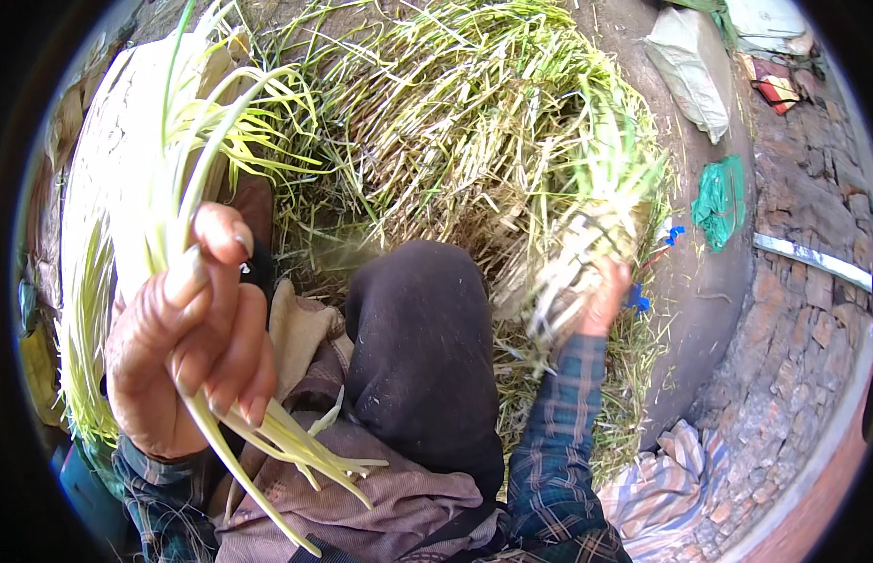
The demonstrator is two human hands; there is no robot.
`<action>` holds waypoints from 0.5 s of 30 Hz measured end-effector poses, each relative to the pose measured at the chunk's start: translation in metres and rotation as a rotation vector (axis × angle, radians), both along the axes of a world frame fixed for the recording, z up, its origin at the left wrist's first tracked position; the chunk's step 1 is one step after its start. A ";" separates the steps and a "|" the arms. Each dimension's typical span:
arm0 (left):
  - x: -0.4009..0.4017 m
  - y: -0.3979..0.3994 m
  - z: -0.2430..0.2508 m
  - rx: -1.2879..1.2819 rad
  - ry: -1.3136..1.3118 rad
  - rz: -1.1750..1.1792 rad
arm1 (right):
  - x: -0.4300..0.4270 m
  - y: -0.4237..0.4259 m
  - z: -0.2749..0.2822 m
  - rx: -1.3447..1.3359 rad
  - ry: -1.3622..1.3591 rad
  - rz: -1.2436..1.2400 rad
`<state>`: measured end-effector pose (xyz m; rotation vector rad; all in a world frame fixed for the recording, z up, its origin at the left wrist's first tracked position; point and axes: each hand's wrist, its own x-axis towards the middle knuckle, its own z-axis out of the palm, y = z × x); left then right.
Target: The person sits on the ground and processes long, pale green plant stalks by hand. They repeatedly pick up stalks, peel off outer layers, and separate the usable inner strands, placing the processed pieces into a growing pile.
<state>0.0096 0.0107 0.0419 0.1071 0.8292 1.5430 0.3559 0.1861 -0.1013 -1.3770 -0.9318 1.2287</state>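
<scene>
My left hand (190, 345) is raised close to the camera, its fingers closed around a small bunch of pale yellow-green leafy stalks (296, 443), which look like chives. Their leaves fan out above the fist and the whitish ends stick out below it, over my lap. Farther away, my right hand (608, 292) is at the right side of a large heap of similar stalks (436, 119). It grips a blurred clump of stalks (584, 243) with dry, straw-like ends. Part of that hand's fingers is hidden by the clump.
A thick pile of pale stalks (84, 331) lies along my left side. My bent knee (422, 317) stands between the hands. On the right are a whitish sack (693, 77), a green plastic bag (719, 200), a metal bar (813, 260), a striped woven sheet (662, 485) and rough brickwork (781, 394).
</scene>
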 end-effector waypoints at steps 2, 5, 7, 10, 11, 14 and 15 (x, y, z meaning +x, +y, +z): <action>0.002 0.000 0.001 -0.002 -0.019 0.000 | 0.002 -0.012 0.038 0.123 0.022 0.018; 0.006 0.000 0.000 -0.035 0.003 0.033 | -0.005 -0.016 0.060 0.281 -0.108 0.103; 0.007 0.000 0.000 -0.027 -0.008 0.039 | -0.024 -0.004 0.041 0.391 -0.212 0.128; 0.007 0.000 -0.001 -0.037 -0.001 0.048 | -0.068 0.018 -0.026 0.143 -0.495 0.170; 0.006 0.000 -0.001 -0.042 0.001 0.053 | -0.082 0.020 -0.049 0.025 -0.549 0.228; 0.003 -0.003 -0.002 -0.030 0.000 0.049 | -0.087 0.005 -0.096 0.054 -1.009 0.557; 0.001 -0.004 -0.003 -0.024 -0.002 0.050 | -0.084 -0.005 -0.105 0.287 -1.166 0.598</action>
